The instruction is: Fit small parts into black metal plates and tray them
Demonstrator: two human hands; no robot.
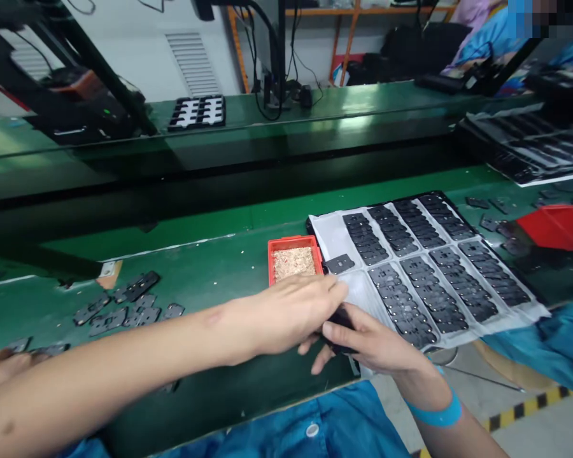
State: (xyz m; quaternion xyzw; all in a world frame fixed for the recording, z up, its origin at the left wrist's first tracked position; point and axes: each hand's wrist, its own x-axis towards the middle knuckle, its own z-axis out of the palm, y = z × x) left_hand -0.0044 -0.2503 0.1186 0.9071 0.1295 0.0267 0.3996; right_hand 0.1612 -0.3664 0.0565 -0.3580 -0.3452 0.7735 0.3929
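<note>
My left hand (286,308) reaches across from the left, its fingers bent down over a black part (341,327) near the tray's front left corner. From the right comes my right hand (375,340), a blue band on its wrist, with thumb and fingers wrapped round that same part. The two hands meet there, and the left fingertips are partly hidden. Beside them lies a white-lined tray (332,235) with rows of black parts (401,302). One single flat part (340,263) rests in its left compartment. A red box (271,261) of small tan pieces stands just behind my left hand.
Loose black parts (143,312) are scattered on the green bench (210,270) at left, where another person's hand (4,369) touches some. A red bin (554,228) and more trays (539,143) are at right. A raised shelf (315,117) runs behind.
</note>
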